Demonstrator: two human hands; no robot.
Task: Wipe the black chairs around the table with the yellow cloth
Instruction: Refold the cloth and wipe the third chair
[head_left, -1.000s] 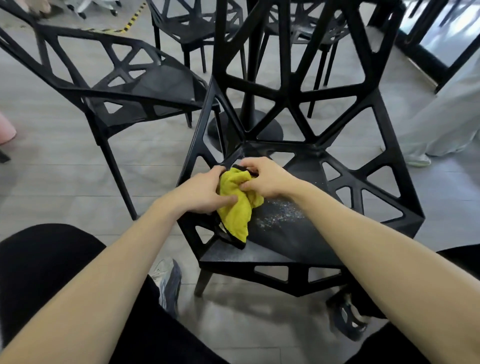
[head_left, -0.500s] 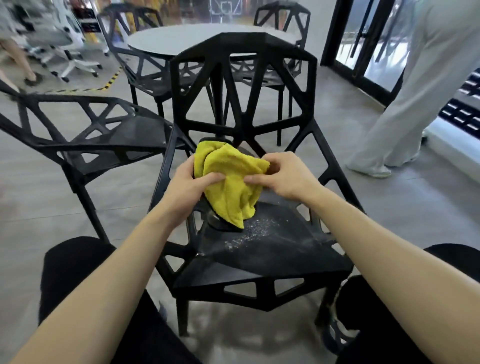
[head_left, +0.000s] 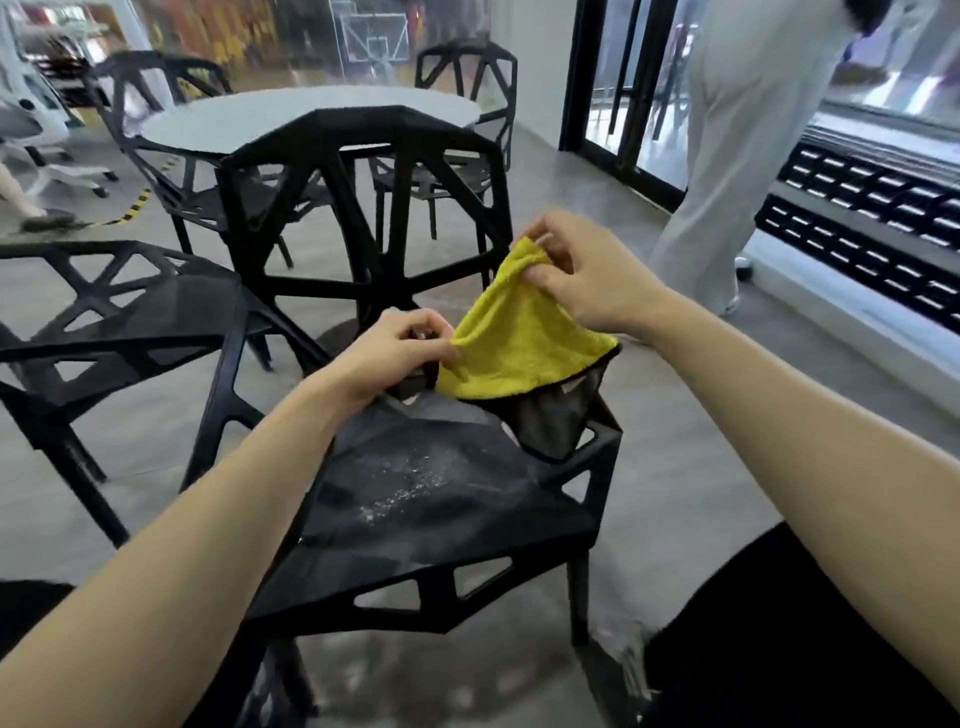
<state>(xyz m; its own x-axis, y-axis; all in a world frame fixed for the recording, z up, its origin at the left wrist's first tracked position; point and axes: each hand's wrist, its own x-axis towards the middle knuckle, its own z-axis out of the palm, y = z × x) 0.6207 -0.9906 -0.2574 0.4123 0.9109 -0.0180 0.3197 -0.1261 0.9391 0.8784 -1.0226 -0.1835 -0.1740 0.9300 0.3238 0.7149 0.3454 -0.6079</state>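
— Black chair (head_left: 441, 499) directly in front, seat turned toward the camera, pale crumbs or dust scattered over the middle of the seat. Round table (head_left: 311, 111) behind its backrest.

— And the yellow cloth (head_left: 519, 348)?

— Held up above the rear right part of that seat, spread open, grey underside hanging at the bottom corner. Not touching the seat, so far as can be judged.

— Hands?

— Right hand (head_left: 582, 275) pinching the top corner of the cloth. Left hand (head_left: 400, 348) pinching the left edge, lower, over the back of the seat.

— Step?

— Probably unfolding to get a clean face. Next: lower onto the seat, press flat, sweep across the crumbs.
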